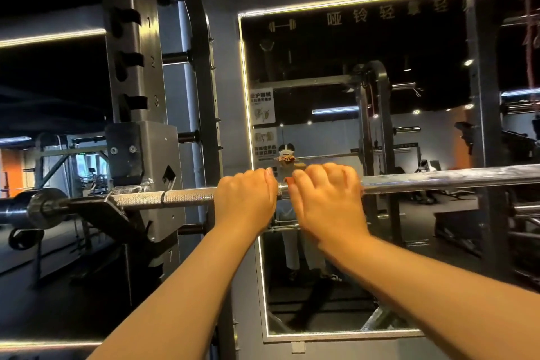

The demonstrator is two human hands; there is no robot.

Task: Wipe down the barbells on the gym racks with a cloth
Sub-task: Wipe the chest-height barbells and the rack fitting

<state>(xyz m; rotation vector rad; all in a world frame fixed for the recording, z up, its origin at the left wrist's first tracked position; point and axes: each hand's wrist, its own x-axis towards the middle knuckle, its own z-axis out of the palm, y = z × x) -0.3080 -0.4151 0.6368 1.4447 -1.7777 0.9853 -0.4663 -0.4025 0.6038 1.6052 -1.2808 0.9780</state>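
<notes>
A steel barbell [438,180] lies level across the rack, its knurled left part [187,197] resting on the left hook. My left hand [245,199] curls over the bar near its middle and grips it. My right hand [327,199] curls over the bar right beside it. A small orange sliver of cloth [288,180] shows at the fingertips of the right hand; the rest is hidden under the hand. The mirror [380,213] behind reflects a patterned cloth wrapped on the bar.
The rack's left upright [137,67] with numbered slots and its hook block [146,155] stand at the left. The bar's sleeve end [35,209] sticks out beyond it. Another upright [488,96] stands at the right. Notices [262,105] hang on the mirror.
</notes>
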